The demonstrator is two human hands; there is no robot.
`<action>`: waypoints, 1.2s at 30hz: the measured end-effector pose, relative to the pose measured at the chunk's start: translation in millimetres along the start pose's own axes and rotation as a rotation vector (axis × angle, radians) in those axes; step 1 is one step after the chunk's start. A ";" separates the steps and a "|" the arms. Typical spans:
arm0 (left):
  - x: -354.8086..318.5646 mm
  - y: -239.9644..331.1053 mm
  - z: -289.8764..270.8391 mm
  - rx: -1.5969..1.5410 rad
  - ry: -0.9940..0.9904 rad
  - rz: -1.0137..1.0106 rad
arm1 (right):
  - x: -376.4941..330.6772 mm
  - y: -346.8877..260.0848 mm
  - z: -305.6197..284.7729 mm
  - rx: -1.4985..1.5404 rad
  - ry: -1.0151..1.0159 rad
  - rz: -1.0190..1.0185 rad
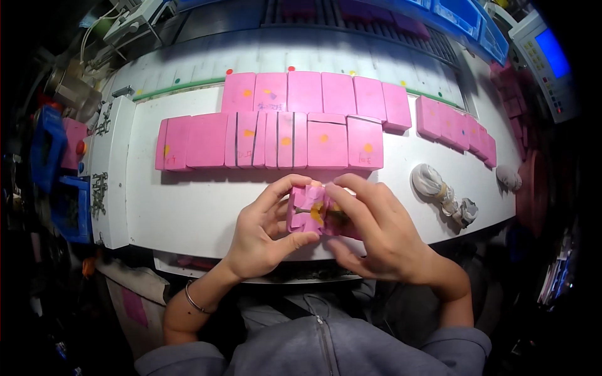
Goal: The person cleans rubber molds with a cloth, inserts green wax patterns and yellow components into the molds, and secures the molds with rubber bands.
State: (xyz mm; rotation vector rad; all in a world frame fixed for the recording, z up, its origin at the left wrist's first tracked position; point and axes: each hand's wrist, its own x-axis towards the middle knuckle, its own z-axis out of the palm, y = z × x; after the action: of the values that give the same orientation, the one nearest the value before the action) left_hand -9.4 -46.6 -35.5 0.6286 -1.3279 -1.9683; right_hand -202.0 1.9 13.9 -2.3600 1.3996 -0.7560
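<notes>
White worktable point(188, 207): carries two rows of pink rectangular blocks point(301, 125) with orange dots along its far half, a shorter run of pink blocks point(454, 128) toward the far right edge, and a tied grey cloth bundle point(439, 188) near the right edge. Left hand point(263, 235) and right hand point(376, 235), both closed around one pink block point(316, 213) above the near edge; orange and dark marks show, possibly a sticker. Step judged: inspecting or fingering the block's face. Next calls for fine fingertip work.

A factory workstation: beyond the grip, rows of identical pink blocks point(295, 128) line a white desk point(188, 207), a slatted conveyor point(376, 31) runs behind them, and a control panel with a blue screen point(549, 56) stands far right.
</notes>
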 end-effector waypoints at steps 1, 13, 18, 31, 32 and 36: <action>-0.6 0.8 0.2 0.001 0.003 0.003 | -0.8 -0.2 0.8 -0.072 -0.055 0.019; 14.0 16.6 9.8 0.639 -0.029 0.246 | 4.2 9.9 15.7 0.093 0.242 -0.196; 12.8 9.7 10.2 0.532 -0.002 0.225 | 3.3 3.6 6.9 0.128 0.169 -0.152; 13.8 19.7 17.8 0.775 -0.028 0.255 | -45.1 -9.7 -13.4 0.251 0.092 0.036; 13.8 20.2 18.1 0.779 -0.029 0.258 | -33.3 -9.2 -10.6 0.250 0.096 0.033; 13.3 18.3 14.6 0.751 -0.028 0.236 | -1.5 -2.3 1.7 0.149 0.149 -0.113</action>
State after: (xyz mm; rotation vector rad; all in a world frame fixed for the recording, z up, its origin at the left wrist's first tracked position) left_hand -23.7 -52.5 -13.4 0.7340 -2.0644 -1.2608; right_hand -199.9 4.3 13.2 -2.3231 1.2260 -1.0478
